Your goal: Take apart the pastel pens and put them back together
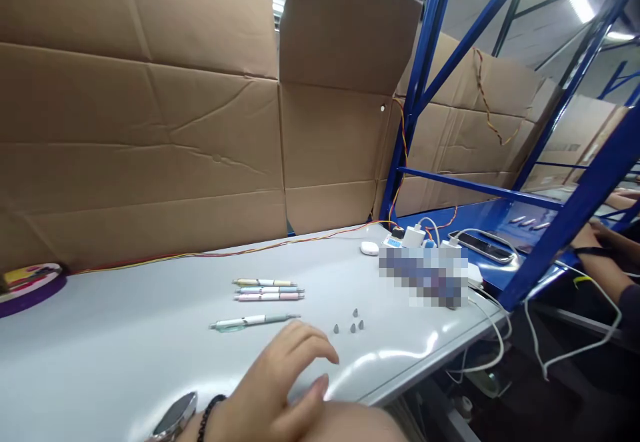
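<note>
My left hand (295, 375), with a watch (175, 415) and a dark beaded bracelet (209, 415) at its wrist, hovers over the table's near part. Its fingers are bent, the thumb apart from them, and nothing shows between. Just beyond the fingertips lies a white and green pen (255, 322). Farther back, a yellow pen (265, 283), a blue pen (270, 290) and a pink pen (270, 297) lie side by side. Several small grey cone-shaped tips (353, 328) stand to the right. At the bottom edge, part of my right arm or hand (363, 422) shows; its fingers are hidden.
Cardboard (150, 115) walls the white table's back. At the right are a white case (369, 248), plugged chargers (414, 236), a pixelated patch and hanging white cables. A blue rack post (565, 215) divides off another bench with a phone (483, 247). Another person's arm (595, 262) shows there.
</note>
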`<state>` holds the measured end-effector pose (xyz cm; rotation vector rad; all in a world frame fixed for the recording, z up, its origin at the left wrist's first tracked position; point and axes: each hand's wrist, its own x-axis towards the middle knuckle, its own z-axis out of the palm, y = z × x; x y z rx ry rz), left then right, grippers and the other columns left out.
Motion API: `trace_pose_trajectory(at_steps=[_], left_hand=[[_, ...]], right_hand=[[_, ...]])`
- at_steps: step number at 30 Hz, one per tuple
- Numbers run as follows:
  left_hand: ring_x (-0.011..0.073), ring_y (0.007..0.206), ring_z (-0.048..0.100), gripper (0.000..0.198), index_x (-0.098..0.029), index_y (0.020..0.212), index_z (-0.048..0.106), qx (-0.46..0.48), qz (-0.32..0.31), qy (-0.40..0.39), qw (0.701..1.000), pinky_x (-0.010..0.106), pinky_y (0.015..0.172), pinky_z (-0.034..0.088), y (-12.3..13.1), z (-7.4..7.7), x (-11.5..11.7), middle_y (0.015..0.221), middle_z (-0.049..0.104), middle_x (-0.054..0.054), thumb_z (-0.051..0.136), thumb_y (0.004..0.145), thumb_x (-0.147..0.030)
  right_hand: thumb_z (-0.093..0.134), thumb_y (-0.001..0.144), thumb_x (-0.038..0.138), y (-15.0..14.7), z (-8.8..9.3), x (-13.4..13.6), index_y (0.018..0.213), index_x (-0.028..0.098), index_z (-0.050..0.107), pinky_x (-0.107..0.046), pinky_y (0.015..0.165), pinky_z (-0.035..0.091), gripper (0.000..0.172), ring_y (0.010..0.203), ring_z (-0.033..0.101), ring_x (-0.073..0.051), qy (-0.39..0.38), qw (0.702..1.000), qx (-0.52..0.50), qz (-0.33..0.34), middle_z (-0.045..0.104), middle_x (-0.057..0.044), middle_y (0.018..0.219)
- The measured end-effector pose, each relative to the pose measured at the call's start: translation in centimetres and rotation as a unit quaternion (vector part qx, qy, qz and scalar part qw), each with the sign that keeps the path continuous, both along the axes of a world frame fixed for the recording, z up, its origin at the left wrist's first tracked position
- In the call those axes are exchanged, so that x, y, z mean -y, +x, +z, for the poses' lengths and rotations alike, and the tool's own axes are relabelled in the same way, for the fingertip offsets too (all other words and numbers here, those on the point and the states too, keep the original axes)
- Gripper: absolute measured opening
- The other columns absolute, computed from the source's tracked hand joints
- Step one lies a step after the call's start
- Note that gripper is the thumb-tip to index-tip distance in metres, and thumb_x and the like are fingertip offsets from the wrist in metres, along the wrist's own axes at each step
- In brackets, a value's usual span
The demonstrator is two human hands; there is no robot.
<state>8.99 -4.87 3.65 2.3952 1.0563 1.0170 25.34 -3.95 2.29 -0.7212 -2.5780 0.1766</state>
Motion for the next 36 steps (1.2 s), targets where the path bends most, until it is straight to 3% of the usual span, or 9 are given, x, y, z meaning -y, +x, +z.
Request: trace_pose_trajectory(at_steps=[2,5,7,9,17,21,26,31,36], left_hand=[[0.0196,0.096,0.053,0.019,-0.022,0.098,0.054,-0.1,0.066,0.06,0.991,0.032,0.083,0.046,-3.1,-0.6,-1.2,0.101,0.057,0.006,0.037,0.09,-0.019],[0.0224,0.101,0.052,0.018,-0.023,0.103,0.055,-0.215,0.154,0.11,0.958,0.036,0.085,0.045,-8.1,-2.6,-2.0,0.108,0.055,0.006,0.043,0.089,-0.022],[0.022,0.103,0.053,0.025,-0.026,0.112,0.053,-0.248,0.18,0.106,0.946,0.034,0.086,0.047,-10.3,-3.7,-2.1,0.114,0.054,0.006,0.044,0.089,-0.026],[0.022,0.106,0.053,0.03,-0.026,0.118,0.051,-0.253,0.203,0.102,0.94,0.032,0.087,0.047,-11.3,-4.2,-2.1,0.119,0.052,0.005,0.046,0.089,-0.032],[0.0214,0.095,0.057,0.026,-0.027,0.112,0.056,-0.224,0.195,0.009,0.955,0.032,0.082,0.05,-10.6,-5.2,-3.0,0.106,0.059,0.004,0.041,0.092,-0.036],[0.0206,0.091,0.057,0.025,-0.027,0.107,0.056,-0.192,0.204,-0.037,0.959,0.032,0.08,0.05,-10.8,-5.5,-3.2,0.1,0.059,0.003,0.038,0.093,-0.036],[0.0197,0.086,0.057,0.026,-0.022,0.096,0.054,-0.145,0.2,-0.06,0.967,0.029,0.074,0.049,-10.2,-4.8,-3.0,0.095,0.059,0.004,0.031,0.094,-0.035],[0.0167,0.076,0.057,0.022,-0.023,0.097,0.049,-0.106,0.202,-0.07,0.971,0.025,0.067,0.048,-9.4,-4.1,-2.0,0.088,0.06,0.001,0.03,0.094,-0.034],[0.0142,0.059,0.052,0.026,-0.023,0.095,0.047,-0.091,0.194,-0.112,0.97,0.022,0.057,0.044,-8.9,-3.9,-1.4,0.068,0.055,-0.003,0.025,0.095,-0.035]], right_hand=[[0.06,0.081,0.032,0.9,0.8,-1.2,0.085,0.028,0.07,-0.009,0.051,0.048,0.011,0.054,0.062,-0.005,-0.054,0.998,-0.019,0.001,0.067,0.012,0.06],[0.055,0.085,0.025,2.8,0.8,-2.9,0.102,0.029,0.063,-0.014,0.058,0.049,0.019,0.06,0.061,-0.008,-0.166,0.972,-0.078,-0.144,0.067,0.007,0.075],[0.049,0.087,0.023,3.9,0.1,-3.7,0.105,0.025,0.061,-0.019,0.061,0.048,0.022,0.063,0.059,-0.011,-0.182,0.951,-0.107,-0.227,0.066,0.002,0.082],[0.046,0.088,0.022,4.3,-0.6,-4.2,0.107,0.023,0.06,-0.023,0.063,0.048,0.024,0.063,0.058,-0.012,-0.174,0.945,-0.125,-0.247,0.065,-0.001,0.087],[0.049,0.081,0.005,1.9,-1.6,-4.9,0.106,0.021,0.063,-0.03,0.075,0.049,0.032,0.093,0.059,-0.021,-0.11,0.963,-0.093,-0.229,0.063,-0.005,0.1],[0.048,0.081,0.003,1.3,-1.3,-4.5,0.103,0.019,0.064,-0.032,0.076,0.049,0.032,0.091,0.059,-0.021,-0.135,0.962,-0.061,-0.23,0.062,-0.006,0.098],[0.046,0.082,0.004,0.9,-1.2,-4.3,0.094,0.021,0.065,-0.032,0.075,0.048,0.028,0.086,0.06,-0.02,-0.152,0.962,-0.053,-0.221,0.063,-0.004,0.091],[0.046,0.081,0.005,0.5,-1.9,-4.5,0.11,0.021,0.058,-0.031,0.072,0.048,0.035,0.087,0.06,-0.02,-0.13,0.961,-0.072,-0.234,0.06,-0.005,0.101],[0.046,0.084,0.01,0.7,-1.9,-4.8,0.082,0.022,0.063,-0.029,0.065,0.046,0.02,0.073,0.059,-0.017,-0.146,0.962,-0.105,-0.206,0.063,-0.002,0.081]])
